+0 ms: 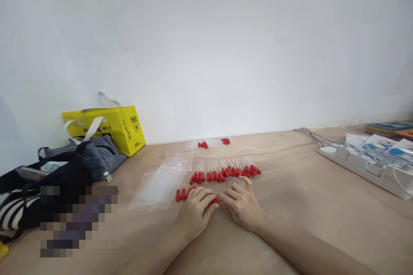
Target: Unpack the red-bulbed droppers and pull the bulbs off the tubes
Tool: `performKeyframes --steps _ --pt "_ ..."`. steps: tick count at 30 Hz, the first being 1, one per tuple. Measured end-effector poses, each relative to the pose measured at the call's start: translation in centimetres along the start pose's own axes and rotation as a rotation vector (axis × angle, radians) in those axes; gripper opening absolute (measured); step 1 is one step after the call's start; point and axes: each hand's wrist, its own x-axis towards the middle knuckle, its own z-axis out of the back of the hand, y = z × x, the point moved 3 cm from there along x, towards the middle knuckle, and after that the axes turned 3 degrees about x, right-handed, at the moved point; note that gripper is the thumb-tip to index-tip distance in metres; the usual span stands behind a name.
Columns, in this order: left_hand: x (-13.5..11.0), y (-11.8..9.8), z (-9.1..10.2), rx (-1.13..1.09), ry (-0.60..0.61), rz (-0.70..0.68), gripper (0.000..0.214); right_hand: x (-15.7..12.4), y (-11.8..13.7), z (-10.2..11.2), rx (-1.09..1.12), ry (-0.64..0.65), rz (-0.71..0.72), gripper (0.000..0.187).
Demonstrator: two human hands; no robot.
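Nearest the camera: left forearm (167,245) and right forearm (309,240), extended over a brown table (290,184). Clamped on one red bulb (214,200): thumb and fingers of the left hand (197,207). Placed at the end of that bulb: fingertips of the right hand (242,206); cannot tell whether clamped on anything. Just beyond the right hand: several clear tubes (230,181), partly hidden. Beside and behind the left hand: loose red bulbs (180,194), in a row. Farther forward: droppers (229,172) in a fan, red ends toward the hands, clear stems toward the white wall (226,51). Left of the droppers: flat clear bags (158,184), overlapping. Near the wall: more clear bags (191,144), with red clusters. Far left: yellow bag (132,133), striped bag (108,159), black bag (64,189). Far right: white power strip (358,167), with cables.
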Motion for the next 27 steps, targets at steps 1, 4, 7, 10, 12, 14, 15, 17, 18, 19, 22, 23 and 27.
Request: performKeyframes --steps 1,4,7,10,12,14,15,17,18,19,22,23,27 --pt "0.0 0.0 -0.1 0.007 -0.007 -0.006 0.015 0.0 0.3 0.1 0.006 0.002 0.008 0.018" --pt "-0.2 -0.2 0.0 0.051 -0.05 -0.039 0.023 0.1 0.8 0.4 0.024 -0.013 0.038 0.015" --pt "-0.4 -0.4 0.3 0.095 -0.085 -0.099 0.028 0.1 0.8 0.7 0.05 -0.046 0.068 0.013" --pt "-0.5 -0.6 0.8 0.11 -0.105 -0.142 0.027 0.0 0.8 0.9 0.07 -0.062 0.079 0.011" --pt "-0.6 -0.7 0.9 0.106 -0.103 -0.162 0.026 -0.1 0.8 1.0 0.074 -0.067 0.085 0.011" --pt "-0.6 -0.8 0.9 0.097 -0.093 -0.176 0.027 -0.1 0.9 1.1 0.072 -0.071 0.093 0.011" --pt "-0.6 -0.8 0.8 0.092 -0.096 -0.182 0.027 -0.1 0.9 1.1 0.072 -0.074 0.095 0.011" --pt "-0.6 -0.9 0.7 0.08 -0.101 -0.193 0.028 -0.1 1.0 1.1 0.071 -0.072 0.094 0.011" --pt "-0.6 -0.9 0.7 0.073 -0.103 -0.196 0.028 -0.1 1.1 1.1 0.069 -0.071 0.093 0.011" --pt "-0.6 -0.9 0.6 0.068 -0.106 -0.2 0.029 -0.2 1.1 1.0 0.067 -0.07 0.091 0.011" --pt "-0.7 -0.7 0.8 0.057 -0.112 -0.19 0.03 -0.4 0.8 1.2 0.068 -0.065 0.079 0.012" --pt "-0.8 -0.5 1.0 0.057 -0.116 -0.169 0.031 -0.5 0.5 1.3 0.069 -0.067 0.061 0.013" --pt "-1.0 0.1 1.8 0.031 -0.089 -0.024 0.027 -0.8 -2.0 2.2 0.068 -0.059 -0.117 0.018"
